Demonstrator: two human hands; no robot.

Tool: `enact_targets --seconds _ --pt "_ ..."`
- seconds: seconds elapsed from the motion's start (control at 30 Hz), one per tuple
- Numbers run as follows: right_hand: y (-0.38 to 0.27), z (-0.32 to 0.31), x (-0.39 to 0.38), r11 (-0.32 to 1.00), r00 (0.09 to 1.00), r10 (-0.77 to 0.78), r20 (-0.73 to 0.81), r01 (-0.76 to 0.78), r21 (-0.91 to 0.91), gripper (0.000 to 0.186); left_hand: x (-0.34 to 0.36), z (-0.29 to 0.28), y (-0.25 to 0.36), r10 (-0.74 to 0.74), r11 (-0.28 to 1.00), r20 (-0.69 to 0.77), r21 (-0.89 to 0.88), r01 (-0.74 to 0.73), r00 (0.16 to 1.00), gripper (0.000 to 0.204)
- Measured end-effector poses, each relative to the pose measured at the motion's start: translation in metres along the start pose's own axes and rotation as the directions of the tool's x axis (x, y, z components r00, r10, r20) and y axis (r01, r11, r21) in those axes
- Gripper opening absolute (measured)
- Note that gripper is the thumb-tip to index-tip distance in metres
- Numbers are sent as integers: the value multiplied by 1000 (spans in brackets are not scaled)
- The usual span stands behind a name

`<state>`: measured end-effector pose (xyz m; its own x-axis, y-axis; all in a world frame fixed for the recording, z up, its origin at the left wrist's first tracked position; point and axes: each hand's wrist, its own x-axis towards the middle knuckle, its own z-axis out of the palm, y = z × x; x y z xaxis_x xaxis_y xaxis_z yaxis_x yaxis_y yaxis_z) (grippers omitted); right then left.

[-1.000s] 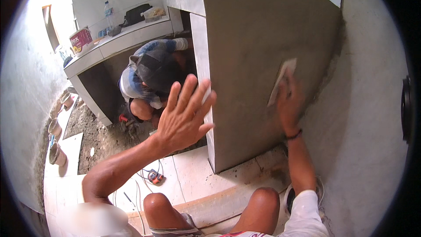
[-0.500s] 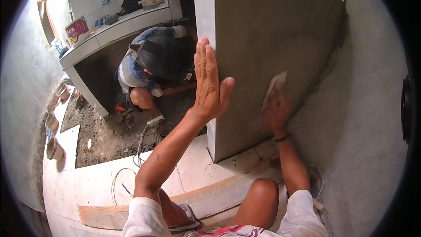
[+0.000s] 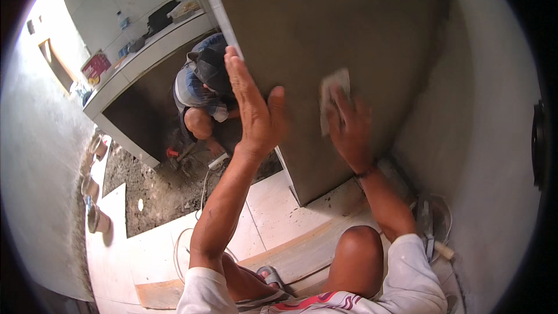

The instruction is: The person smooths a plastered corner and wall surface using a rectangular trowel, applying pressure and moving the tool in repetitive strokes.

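Observation:
A grey-brown plastered wall panel (image 3: 331,17) stands in front of me, with a white tiled edge (image 3: 222,17) on its left side. My left hand (image 3: 256,110) lies open along that edge, fingers straight and pointing up, thumb spread over the plaster. My right hand (image 3: 353,131) presses a pale, flat, thin pad (image 3: 342,79) against the plaster; whether it is paper or sponge I cannot tell. Its fingers lie over the pad, covering part of it.
A co-worker (image 3: 197,90) in a dark cap crouches beneath a tiled counter (image 3: 128,75) on the left. Several buckets (image 3: 99,219) line the left wall. A wooden plank (image 3: 160,295) lies across the floor tiles, and a wood-handled tool (image 3: 443,250) rests near my right elbow.
The view has tilted and shifted. My right hand has moved the pad leftward and slightly up across the plaster. My left hand stays at the tiled edge.

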<state>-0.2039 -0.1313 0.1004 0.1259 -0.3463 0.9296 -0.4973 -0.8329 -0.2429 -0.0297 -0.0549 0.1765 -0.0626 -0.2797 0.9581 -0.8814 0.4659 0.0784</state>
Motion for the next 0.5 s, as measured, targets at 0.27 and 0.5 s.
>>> enact_targets --seconds 0.27,0.5 --pt "-3 2 -44 988 986 -146 77 150 -38 52 2 -3 5 7 989 3 147 -7 1000 72" --pt "-27 -1 -14 996 996 -83 45 84 -11 53 -15 -11 12 35 984 93 171 -51 995 78"
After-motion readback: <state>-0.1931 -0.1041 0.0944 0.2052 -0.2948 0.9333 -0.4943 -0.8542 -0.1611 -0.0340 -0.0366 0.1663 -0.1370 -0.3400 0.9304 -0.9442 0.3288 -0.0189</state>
